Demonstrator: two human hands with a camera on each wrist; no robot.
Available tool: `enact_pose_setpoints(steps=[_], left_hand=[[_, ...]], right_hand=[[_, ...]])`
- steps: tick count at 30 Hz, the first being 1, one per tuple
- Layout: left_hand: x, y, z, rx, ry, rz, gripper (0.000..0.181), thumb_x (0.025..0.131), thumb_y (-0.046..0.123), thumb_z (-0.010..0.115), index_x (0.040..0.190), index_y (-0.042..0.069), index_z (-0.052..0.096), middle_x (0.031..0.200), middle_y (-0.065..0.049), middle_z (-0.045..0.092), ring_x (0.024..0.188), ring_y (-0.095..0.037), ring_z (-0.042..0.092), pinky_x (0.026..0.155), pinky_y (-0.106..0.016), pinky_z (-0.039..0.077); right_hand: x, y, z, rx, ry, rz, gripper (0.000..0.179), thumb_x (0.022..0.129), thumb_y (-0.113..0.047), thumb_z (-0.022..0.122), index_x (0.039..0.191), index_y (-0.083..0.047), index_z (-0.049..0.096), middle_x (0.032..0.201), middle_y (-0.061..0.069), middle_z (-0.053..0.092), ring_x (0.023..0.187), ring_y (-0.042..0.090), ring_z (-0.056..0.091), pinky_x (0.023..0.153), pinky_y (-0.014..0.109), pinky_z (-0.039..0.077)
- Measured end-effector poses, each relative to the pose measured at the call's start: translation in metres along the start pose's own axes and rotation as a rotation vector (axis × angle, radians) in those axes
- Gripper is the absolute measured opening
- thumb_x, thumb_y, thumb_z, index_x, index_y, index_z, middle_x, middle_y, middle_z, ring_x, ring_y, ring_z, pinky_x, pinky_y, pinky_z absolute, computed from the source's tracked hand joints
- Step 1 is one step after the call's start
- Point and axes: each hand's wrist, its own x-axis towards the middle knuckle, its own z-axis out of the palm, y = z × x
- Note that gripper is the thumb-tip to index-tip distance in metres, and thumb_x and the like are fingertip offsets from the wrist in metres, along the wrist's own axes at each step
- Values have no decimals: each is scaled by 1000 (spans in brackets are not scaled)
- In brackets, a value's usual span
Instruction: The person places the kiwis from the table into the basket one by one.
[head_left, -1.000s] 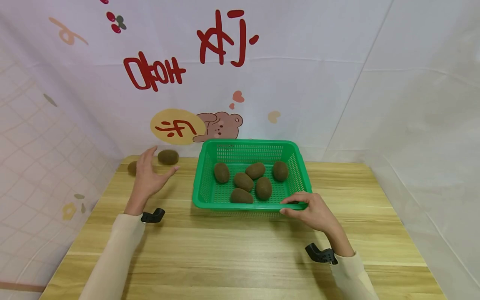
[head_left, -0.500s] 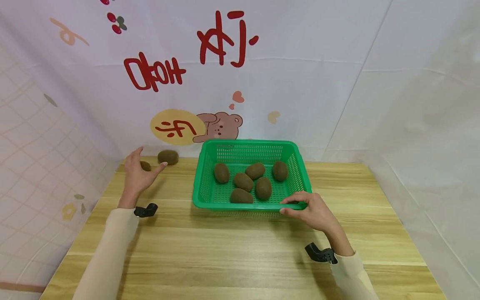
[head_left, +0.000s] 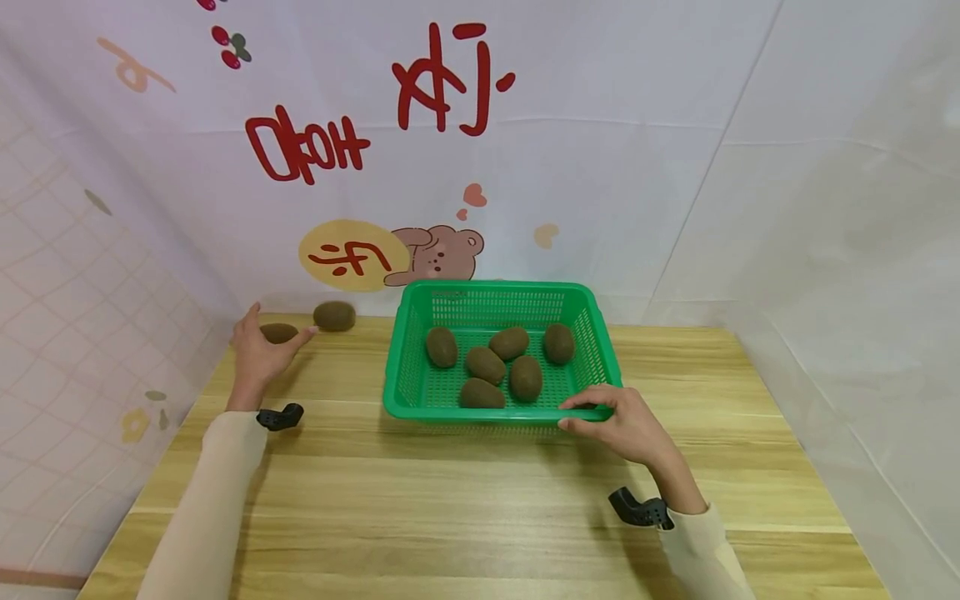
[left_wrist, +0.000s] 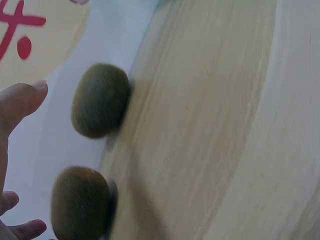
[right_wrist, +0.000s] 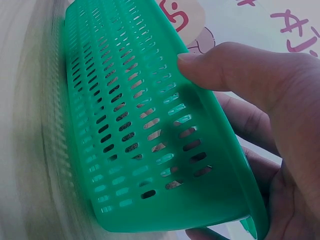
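Observation:
My left hand [head_left: 258, 354] is at the table's far left corner, thumb and fingers spread around a brown kiwi [head_left: 278, 333]. In the left wrist view a gap shows between the fingertips [left_wrist: 30, 229] and that kiwi [left_wrist: 80, 202]. Just right of the hand, against the back cloth, lies another kiwi [head_left: 334, 316]. A green plastic basket [head_left: 487, 413] stands mid-table with several kiwis [head_left: 486, 365] inside. My right hand [head_left: 618, 423] grips the basket's front rim near its right corner, thumb [right_wrist: 205, 67] outside and fingers over the inner side.
The basket stands on a wood-grain table [head_left: 450, 508]. A white printed cloth [head_left: 600, 167] hangs behind it, and cloth also bounds the left and right sides. A black wrist mount [head_left: 281, 417] sits on the left forearm, another [head_left: 640, 508] on the right.
My left hand has moved left and slightly down, from beside the two loose kiwis to around the left one. The right hand and the basket have stayed in place.

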Motion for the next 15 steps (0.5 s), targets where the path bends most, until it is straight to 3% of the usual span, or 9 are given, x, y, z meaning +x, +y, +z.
enact_pose_setpoints(steps=[7,15], left_hand=[[6,-16,-2,-19,4,-70,118,88,55,75,165,6,0,170,-27,2,155,-51,4,122,-69,18],[6,-31,1,-90,51,-88,108,89,44,77,165,7,11,166,-27,20,151,-48,22,122,-64,24]], right_hand=[[0,-1,0,2,-4,3,17,84,-38,85,100,-34,81,97,-17,73,97,7,64,85,28,54],[0,-1,-1,4,-4,8,17,84,-39,85,100,-35,80,98,-15,74,97,8,64,85,28,54]])
